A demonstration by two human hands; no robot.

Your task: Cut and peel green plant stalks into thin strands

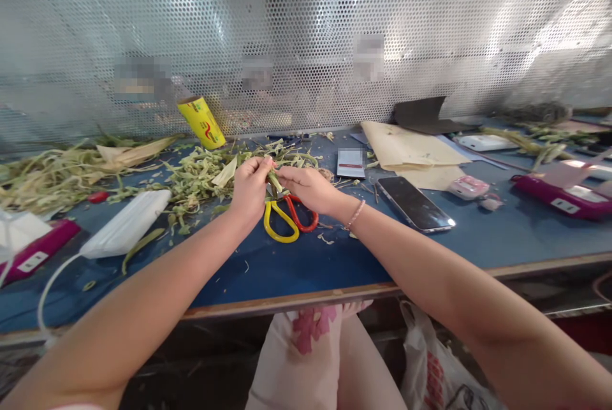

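My left hand (251, 183) is closed in a pinch around a short green plant piece (274, 180), whose lower end shows below the fingertips. My right hand (310, 187) meets it from the other side, its fingers pressed together at the same piece; exactly what they grip is partly hidden. Just under both hands lie scissors (282, 236) with one yellow and one red handle, their blades mostly covered. A heap of pale green plant scraps (196, 177) spreads behind and left of my left hand.
A yellow can-like tube (201, 122) leans at the back. Rightward are a phone (414, 203), a small white box (350, 162), brown paper (411, 152) and a pink case (468, 187). A white power bank-like block (125, 224) with a cable lies left. Perforated metal (306, 27) walls the back.
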